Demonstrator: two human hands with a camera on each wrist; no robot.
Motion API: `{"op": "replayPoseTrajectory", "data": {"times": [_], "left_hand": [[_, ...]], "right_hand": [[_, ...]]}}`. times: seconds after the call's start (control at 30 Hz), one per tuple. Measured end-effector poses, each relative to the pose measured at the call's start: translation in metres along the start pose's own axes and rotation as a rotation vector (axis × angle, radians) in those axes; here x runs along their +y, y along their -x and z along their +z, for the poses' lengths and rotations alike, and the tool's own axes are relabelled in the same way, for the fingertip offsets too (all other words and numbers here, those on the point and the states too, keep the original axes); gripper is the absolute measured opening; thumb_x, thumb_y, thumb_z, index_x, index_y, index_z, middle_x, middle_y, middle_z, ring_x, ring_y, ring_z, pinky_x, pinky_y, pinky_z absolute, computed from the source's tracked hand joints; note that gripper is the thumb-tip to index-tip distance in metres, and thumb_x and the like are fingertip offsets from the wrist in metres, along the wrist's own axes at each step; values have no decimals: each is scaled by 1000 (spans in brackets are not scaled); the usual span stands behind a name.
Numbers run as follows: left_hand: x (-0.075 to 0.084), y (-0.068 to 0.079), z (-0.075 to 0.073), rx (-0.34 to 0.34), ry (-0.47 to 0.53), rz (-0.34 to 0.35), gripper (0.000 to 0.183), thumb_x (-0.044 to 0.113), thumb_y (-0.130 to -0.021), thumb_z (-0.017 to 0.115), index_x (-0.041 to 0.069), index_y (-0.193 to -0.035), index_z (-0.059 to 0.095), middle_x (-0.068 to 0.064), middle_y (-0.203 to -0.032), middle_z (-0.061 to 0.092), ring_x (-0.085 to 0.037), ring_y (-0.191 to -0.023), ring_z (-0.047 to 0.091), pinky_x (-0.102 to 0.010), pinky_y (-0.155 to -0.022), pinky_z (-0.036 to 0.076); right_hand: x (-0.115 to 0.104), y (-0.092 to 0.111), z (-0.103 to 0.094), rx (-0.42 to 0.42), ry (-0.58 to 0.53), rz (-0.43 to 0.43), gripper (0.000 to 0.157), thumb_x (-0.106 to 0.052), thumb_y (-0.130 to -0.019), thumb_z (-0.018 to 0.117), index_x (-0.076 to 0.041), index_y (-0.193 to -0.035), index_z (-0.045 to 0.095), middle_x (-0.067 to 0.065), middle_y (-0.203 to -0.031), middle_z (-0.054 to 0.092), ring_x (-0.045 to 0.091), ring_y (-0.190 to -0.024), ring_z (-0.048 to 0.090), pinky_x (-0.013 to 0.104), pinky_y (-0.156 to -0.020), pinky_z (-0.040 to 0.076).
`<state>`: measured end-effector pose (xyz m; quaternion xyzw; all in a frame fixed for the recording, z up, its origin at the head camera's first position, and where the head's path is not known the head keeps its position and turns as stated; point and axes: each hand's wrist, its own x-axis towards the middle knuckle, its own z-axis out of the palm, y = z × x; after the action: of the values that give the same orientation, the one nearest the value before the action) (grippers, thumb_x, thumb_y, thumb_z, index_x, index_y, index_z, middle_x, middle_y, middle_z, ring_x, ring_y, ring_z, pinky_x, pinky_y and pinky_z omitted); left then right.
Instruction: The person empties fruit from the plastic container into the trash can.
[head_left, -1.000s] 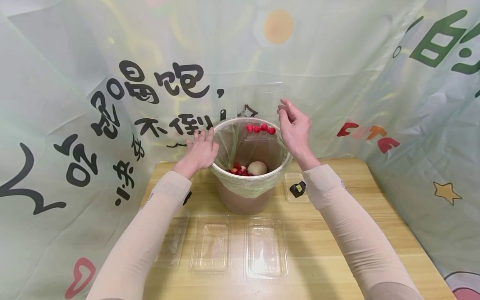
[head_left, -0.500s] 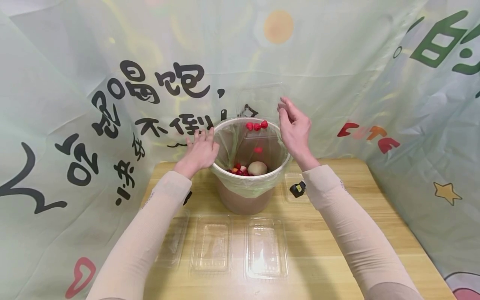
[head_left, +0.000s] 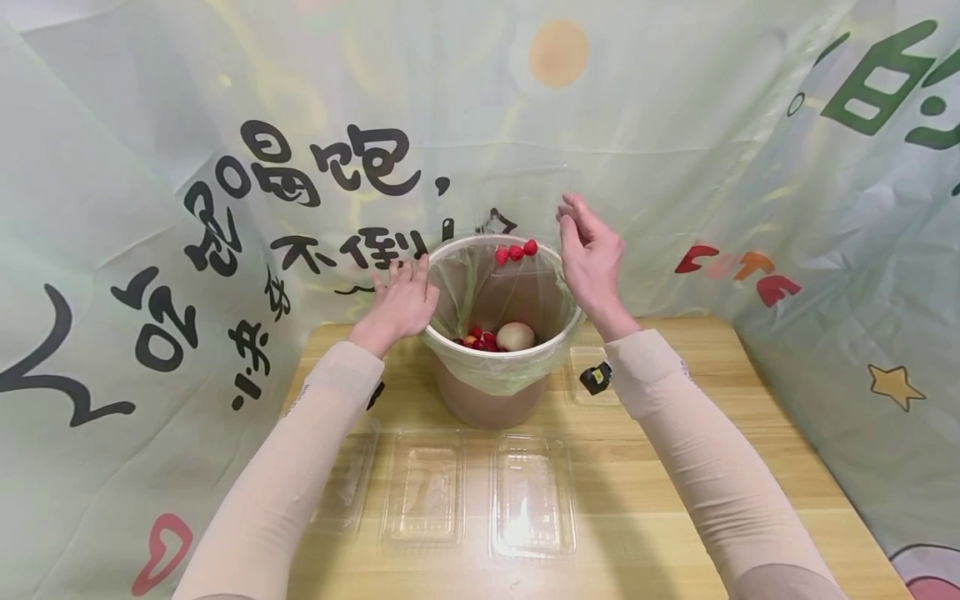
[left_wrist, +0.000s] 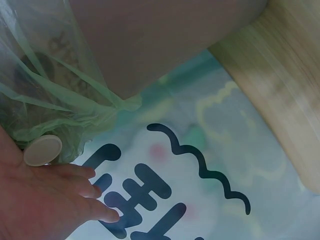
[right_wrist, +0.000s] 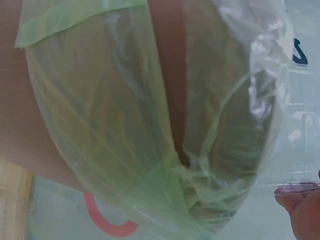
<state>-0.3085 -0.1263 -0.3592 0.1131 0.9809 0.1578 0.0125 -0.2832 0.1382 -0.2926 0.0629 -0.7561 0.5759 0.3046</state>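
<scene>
A brown bin (head_left: 487, 400) lined with a thin green bag (head_left: 480, 375) stands on the table. My left hand (head_left: 405, 302) rests at its left rim, fingers spread; the left wrist view shows the same hand (left_wrist: 55, 200) beside the bag. Above the far right rim, my right hand (head_left: 592, 254) grips the edge of a clear plastic container (head_left: 525, 187), tipped up over the opening. Three raspberries (head_left: 515, 252) lie along its lower edge. The right wrist view catches the fingertips (right_wrist: 290, 197) pinching the container. Inside the bin are a round pale fruit (head_left: 515, 337) and small red fruits (head_left: 480, 340).
Clear plastic containers (head_left: 423, 492) (head_left: 532, 500) stand in a row on the wooden table (head_left: 637, 517) in front of the bin. Another clear container (head_left: 581, 392) is partly hidden by the right arm. Printed cloth (head_left: 645, 83) surrounds the table on the sides and back.
One raspberry has dropped from the tipped container into the bin, leaving three at its lower edge. Both hands have stayed almost where they were.
</scene>
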Motion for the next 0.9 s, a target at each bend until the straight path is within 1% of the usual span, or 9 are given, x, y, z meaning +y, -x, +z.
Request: {"op": "replayPoseTrajectory", "data": {"times": [0.13,0.23,0.47,0.57,0.67,0.8,0.9], "left_hand": [[0,1,-1,3,8,-1,69,37,-110,21,4,-169,10,-30,-174,11,-52,-162,3,-76,-125,-3],[1,1,-1,-3,11,-2,69,37,-110,21,4,-169,9,-30,-174,10,-52,-162,2,-76,-125,-4],[0,0,-1,-11,20,-7,70,39,-109,21,5,-169,8,-29,-174,8,-51,-162,1,-75,-125,-4],[0,0,-1,-8,21,-5,70,38,-109,21,5,-169,9,-29,-174,8,-52,-162,1,-75,-125,-4],[0,0,-1,-7,16,-3,69,37,-109,20,4,-169,9,-29,-174,9,-52,-162,1,-76,-125,-4],[0,0,0,-3,15,1,69,37,-109,20,4,-169,10,-30,-174,10,-53,-162,2,-76,-125,-3],[0,0,0,-1,17,1,69,37,-109,20,4,-169,9,-30,-174,10,-52,-162,2,-76,-125,-3]], "right_hand": [[18,-8,2,1,8,-1,35,-7,-106,57,-3,-139,68,17,-133,73,27,-124,71,33,-108,56],[30,-12,3,-2,-14,-13,35,-10,-106,59,-6,-139,69,13,-133,74,23,-123,72,29,-106,56],[34,-13,3,1,-49,-23,35,-10,-105,60,-5,-139,69,16,-135,72,24,-125,71,29,-108,55],[34,-12,3,12,-46,-33,35,-9,-105,60,-5,-139,69,15,-134,73,24,-125,71,30,-108,55],[32,-10,4,31,-40,-50,35,-8,-106,59,-3,-139,68,17,-135,72,26,-126,71,33,-108,55],[16,-1,3,56,-46,-71,36,-4,-106,57,2,-140,65,22,-137,69,31,-129,68,34,-109,55],[2,5,2,67,-61,-80,37,-3,-106,57,4,-141,64,24,-138,68,32,-131,67,31,-109,54]]}}
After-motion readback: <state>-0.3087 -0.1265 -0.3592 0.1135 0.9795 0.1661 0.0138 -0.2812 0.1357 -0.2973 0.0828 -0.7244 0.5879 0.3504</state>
